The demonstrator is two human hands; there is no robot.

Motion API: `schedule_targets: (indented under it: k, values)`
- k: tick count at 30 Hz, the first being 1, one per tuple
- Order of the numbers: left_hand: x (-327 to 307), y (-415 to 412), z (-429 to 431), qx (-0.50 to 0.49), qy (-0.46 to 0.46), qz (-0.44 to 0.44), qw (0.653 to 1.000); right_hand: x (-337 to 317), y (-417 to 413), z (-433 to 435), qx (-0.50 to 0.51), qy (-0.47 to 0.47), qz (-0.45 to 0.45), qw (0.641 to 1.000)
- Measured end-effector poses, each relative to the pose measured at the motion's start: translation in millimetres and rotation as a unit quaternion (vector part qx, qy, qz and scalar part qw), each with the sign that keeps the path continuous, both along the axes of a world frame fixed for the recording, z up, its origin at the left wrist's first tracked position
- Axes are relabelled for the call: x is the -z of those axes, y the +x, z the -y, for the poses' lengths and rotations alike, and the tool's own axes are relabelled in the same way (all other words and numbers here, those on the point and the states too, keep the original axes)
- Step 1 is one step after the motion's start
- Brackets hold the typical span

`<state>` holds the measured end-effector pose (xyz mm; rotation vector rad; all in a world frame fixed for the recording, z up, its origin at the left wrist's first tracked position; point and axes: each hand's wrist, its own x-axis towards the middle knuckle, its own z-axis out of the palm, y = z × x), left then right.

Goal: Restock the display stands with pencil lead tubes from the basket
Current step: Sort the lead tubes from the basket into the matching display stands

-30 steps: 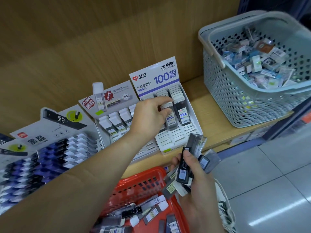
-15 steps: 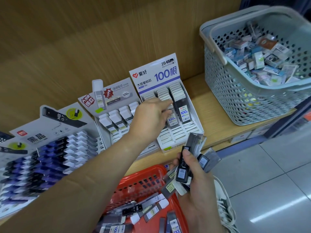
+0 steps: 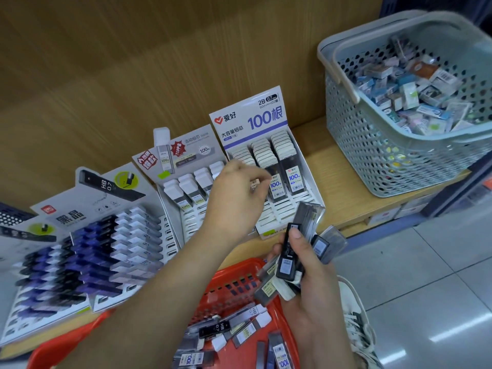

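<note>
1. The right hand (image 3: pixel 308 286), at about 5 o'clock in the view, grips a fanned bunch of tubes (image 3: pixel 290 251) with the thumb pressed across the front one. More loose tubes (image 3: pixel 221 328) lie in the red basket (image 3: pixel 239 278) at 6 o'clock.
2. The left hand (image 3: pixel 237 193) hovers near the centre, over the left column of the white stand (image 3: pixel 255 121), which sits on the shelf (image 3: pixel 340 182). The hand is blurred. Its fingers look bent, but I cannot tell whether they pinch a tube or hold nothing.
3. The tubes look like small, stiff plastic cases, and are probably very light. Their smooth, glossy sides likely slide on each other, so a fanned bunch could slip loose if the thumb eases off.
4. The best hold is probably a pinch on the two narrow long edges near the white cap. That leaves the bottom end free to go into a slot in the stand.
5. The cases should take a firm pinch, but the leads inside are brittle. A drop onto the tiled floor at 4 o'clock could snap them or pop a cap.
6. The grey basket (image 3: pixel 372 155) at 2 o'clock holds small boxes, well apart from both hands.
</note>
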<state>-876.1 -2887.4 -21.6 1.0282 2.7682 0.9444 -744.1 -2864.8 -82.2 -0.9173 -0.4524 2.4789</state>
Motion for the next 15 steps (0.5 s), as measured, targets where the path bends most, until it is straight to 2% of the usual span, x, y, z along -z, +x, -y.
schedule_targets:
  k: [1,2,3,4,6,10,13,15]
  values:
    - [-4,12,11,-0.002,0.035,0.112,0.993,-2,0,-1,-0.003,0.002,-0.003,1.0]
    - [-8,25,21,0.014,0.066,0.229,0.971,-4,1,-2,-0.009,0.004,-0.006,1.0]
    - [-10,38,31,0.033,0.074,0.307,0.948,-6,1,-2,-0.017,0.006,-0.008,1.0]
    - [-10,48,41,0.051,0.068,0.342,0.936,-8,1,-1,-0.028,0.008,-0.011,1.0]
    - [-4,59,56,0.057,0.067,0.329,0.94,-12,0,3,-0.039,0.017,-0.008,0.999]
    - [3,63,76,0.043,0.02,0.193,0.98,-16,-1,14,-0.062,0.041,0.014,0.997]
    - [-6,61,94,0.019,0.029,0.153,0.988,-19,-4,21,-0.089,0.075,0.031,0.993]
    - [-15,57,110,-0.017,0.03,0.096,0.995,-21,-8,26,-0.107,0.098,0.039,0.989]
